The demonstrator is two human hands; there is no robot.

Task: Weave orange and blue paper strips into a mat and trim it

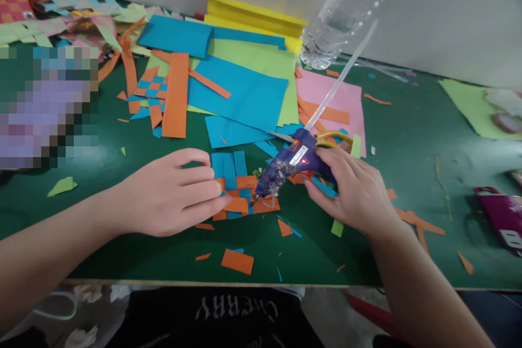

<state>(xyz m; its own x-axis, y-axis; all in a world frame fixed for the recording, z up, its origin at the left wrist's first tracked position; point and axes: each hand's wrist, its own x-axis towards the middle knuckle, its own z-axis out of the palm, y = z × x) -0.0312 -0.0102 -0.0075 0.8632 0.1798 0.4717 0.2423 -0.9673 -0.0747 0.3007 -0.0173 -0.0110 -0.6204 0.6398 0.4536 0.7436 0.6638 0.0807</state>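
A blue hot glue gun (281, 168) with a lit red light is in my right hand (350, 185), closed round its handle. A long clear glue stick (342, 73) juts from its rear. Its nozzle points down-left at the right part of a woven paper piece (234, 206) of blue and orange strips, flat on the table; I cannot tell whether it touches. My left hand (175, 193) holds the weave at its left side, bent fingertips on the strips. Yellow-handled scissors (332, 136) lie partly hidden behind the glue gun.
Blue sheets (240, 89), a green sheet (289, 103) and a pink sheet (354, 98) lie behind the hands on the green table (155, 266). A water bottle (338, 16) stands near the wall. Paper scraps (238, 262) are scattered about; a purple pouch (499, 217) sits right.
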